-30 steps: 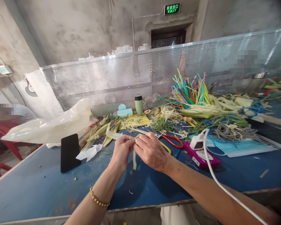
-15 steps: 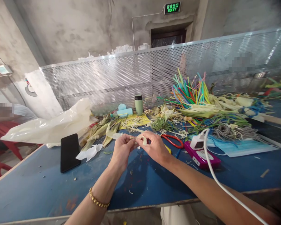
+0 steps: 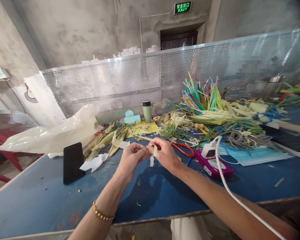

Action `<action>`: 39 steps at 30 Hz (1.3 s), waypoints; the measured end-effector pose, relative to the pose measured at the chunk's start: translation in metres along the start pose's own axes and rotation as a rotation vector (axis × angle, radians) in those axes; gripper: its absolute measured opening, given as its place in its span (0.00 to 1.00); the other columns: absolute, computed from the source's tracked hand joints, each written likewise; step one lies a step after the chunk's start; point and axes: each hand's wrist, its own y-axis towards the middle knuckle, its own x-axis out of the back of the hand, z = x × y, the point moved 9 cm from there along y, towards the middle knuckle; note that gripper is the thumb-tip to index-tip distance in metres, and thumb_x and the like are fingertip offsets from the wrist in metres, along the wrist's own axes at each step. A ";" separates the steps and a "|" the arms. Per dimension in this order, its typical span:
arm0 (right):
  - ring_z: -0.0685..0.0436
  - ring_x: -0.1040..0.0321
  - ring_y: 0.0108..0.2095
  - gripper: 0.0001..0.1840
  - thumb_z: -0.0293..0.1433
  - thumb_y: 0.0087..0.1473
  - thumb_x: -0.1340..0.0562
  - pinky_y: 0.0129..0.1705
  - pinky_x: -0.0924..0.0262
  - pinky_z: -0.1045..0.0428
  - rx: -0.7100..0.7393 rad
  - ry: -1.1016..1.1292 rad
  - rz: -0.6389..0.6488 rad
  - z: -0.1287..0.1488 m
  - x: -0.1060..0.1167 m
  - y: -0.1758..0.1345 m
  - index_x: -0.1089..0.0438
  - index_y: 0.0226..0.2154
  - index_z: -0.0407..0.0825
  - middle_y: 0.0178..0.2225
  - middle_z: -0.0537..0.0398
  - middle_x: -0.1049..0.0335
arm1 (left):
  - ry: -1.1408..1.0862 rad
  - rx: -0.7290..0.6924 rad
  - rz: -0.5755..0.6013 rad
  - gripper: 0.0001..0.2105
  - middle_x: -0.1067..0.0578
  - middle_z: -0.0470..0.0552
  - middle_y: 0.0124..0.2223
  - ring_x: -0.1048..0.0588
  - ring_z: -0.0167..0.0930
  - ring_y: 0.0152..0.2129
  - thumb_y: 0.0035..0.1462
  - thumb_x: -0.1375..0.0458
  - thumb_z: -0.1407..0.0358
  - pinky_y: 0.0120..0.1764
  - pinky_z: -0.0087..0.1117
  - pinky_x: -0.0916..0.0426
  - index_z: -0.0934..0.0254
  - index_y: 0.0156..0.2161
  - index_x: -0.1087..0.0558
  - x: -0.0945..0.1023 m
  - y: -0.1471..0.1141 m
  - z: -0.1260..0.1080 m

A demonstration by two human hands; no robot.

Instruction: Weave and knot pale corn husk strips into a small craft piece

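1. While both bare hands are working close together above the blue tabletop [image 3: 97,200], a flat, pale yellow-green, ribbon-like strip [image 3: 155,151] is running between them at the fingertips.
2. The left hand [image 3: 132,157] is closing thumb against fingertips, pinching a slim pale piece [image 3: 147,150]; whether that is belonging to the same strip, I cannot tell.
3. The right hand [image 3: 166,155] is curling its fingers loosely inward, almost meeting the left, and is holding the strip, which is bending over its fingers.
4. Compared with its straight drop of a second ago, the strip is now looping at the right hand, with a short tail dangling just beneath. This is suggesting that it is being turned or wound; with the tail hanging free, the turn is looking unfinished.
5. Near the left hand, a creased, whitish-green husk piece [image 3: 120,143] is lying on the table. Beyond the right hand, a red loop-shaped handle [image 3: 183,154] and a glossy purple box with a white label [image 3: 221,169] are resting.
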 end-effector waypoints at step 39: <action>0.48 0.33 0.31 0.12 0.35 0.55 0.43 0.32 0.44 0.55 0.046 0.061 0.186 0.013 -0.005 -0.002 0.26 0.30 0.46 0.30 0.54 0.27 | -0.066 0.051 0.134 0.09 0.25 0.48 0.24 0.23 0.30 0.26 0.41 0.34 0.71 0.32 0.29 0.31 0.67 0.26 0.31 0.008 0.003 -0.012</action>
